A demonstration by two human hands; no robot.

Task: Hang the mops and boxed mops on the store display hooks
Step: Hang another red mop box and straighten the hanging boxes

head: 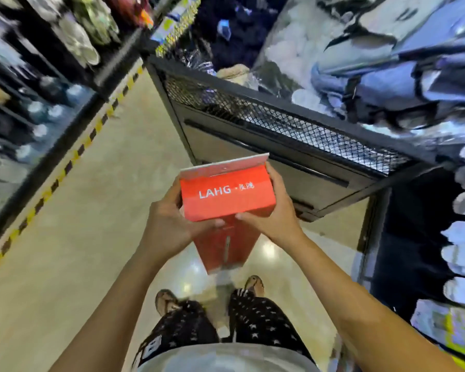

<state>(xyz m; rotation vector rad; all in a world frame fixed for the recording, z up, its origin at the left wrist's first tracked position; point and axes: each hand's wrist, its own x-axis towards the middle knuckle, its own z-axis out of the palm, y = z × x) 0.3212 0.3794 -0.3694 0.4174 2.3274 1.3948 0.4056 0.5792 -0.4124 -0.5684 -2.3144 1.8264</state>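
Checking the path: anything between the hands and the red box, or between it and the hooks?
Left hand and right hand both grip the red box, with nothing between. No hook can be made out in this blurred frame, so that path is unsettled. A black mesh-fronted bin stands just beyond the box.

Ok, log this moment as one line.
item: red boxed mop, upright | left hand: grips its left side | right hand: grips its right side | place: aisle beside mesh-fronted bin | status: not yet hung

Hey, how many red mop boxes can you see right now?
1: the red box is held between the left hand and right hand, in front of the mesh-fronted bin. The blurred shelves may hide more.
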